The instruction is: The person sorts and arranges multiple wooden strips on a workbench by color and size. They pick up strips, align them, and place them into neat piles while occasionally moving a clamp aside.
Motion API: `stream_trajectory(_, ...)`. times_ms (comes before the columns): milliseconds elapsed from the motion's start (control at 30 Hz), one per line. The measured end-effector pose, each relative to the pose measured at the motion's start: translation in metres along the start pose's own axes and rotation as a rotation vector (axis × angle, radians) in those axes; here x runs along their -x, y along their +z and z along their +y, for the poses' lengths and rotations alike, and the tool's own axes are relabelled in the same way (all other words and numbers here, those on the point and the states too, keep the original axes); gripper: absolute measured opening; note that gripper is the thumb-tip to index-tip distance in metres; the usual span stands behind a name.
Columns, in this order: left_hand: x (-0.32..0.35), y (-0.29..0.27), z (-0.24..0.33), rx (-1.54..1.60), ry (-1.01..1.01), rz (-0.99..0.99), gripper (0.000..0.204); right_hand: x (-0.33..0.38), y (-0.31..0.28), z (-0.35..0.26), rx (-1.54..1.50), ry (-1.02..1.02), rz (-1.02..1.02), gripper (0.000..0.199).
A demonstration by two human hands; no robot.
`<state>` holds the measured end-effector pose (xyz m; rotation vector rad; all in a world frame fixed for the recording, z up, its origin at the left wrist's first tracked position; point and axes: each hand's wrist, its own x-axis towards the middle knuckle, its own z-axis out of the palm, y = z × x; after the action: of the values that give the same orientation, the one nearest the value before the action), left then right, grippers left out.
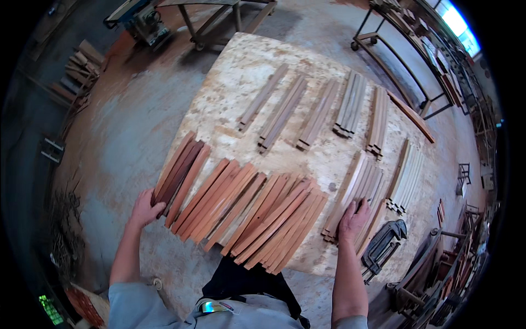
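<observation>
My left hand (pixel 147 208) is at the table's left edge, its fingers and thumb around the near ends of dark reddish wooden strips (pixel 179 167). A wide row of reddish-brown wooden strips (pixel 246 205) lies beside them, some slanting across others and overhanging the near edge. On the right, my right hand (pixel 353 220) rests over a bundle of paler wooden strips (pixel 359 181). Its fingers are bent, with something small and dark at the fingertips that I cannot make out. Just right of that hand lies a dark metal clamp (pixel 381 249).
Across the worn, pale tabletop (pixel 219 104) lie several separate bundles of strips, including a greyish bundle (pixel 350 104) and a pale bundle (pixel 406 175). One reddish strip (pixel 411 117) lies along the right edge. Beyond stand a wheeled metal rack (pixel 394 60) and a machine (pixel 143 24).
</observation>
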<state>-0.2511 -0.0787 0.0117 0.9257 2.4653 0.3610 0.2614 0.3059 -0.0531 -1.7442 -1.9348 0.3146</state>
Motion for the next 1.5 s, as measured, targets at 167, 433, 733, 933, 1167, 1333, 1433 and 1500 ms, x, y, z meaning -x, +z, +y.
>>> stream_trajectory(167,0.0,0.018,0.008,-0.063,0.047,0.135,0.067,0.0,0.0,-0.008,-0.021,-0.034,0.025,0.05)
stream_trajectory(433,-0.016,0.004,0.015,0.001,0.015,-0.003,0.071,0.002,-0.001,-0.005,-0.032,-0.043,0.045,0.052)
stream_trajectory(733,-0.172,0.025,0.21,0.128,0.397,0.137,0.047,0.001,-0.003,-0.012,-0.037,0.024,0.007,0.056)
stream_trajectory(933,-0.23,0.075,0.29,-0.151,0.388,0.185,0.049,0.001,-0.007,-0.015,-0.041,0.04,-0.009,0.057)
stream_trajectory(1167,-0.243,0.101,0.274,0.008,0.4,0.113,0.041,0.002,-0.004,-0.012,-0.022,0.066,-0.012,0.058)
stream_trajectory(1333,-0.232,0.098,0.296,0.093,0.413,0.07,0.04,0.001,-0.008,-0.015,-0.017,0.081,-0.025,0.059)
stream_trajectory(1433,-0.238,0.103,0.299,0.174,0.414,0.049,0.047,-0.001,-0.008,-0.016,-0.037,0.08,-0.037,0.059)
stream_trajectory(1500,-0.218,0.108,0.323,0.035,0.411,0.108,0.056,0.0,-0.009,-0.015,-0.034,0.1,-0.044,0.059)
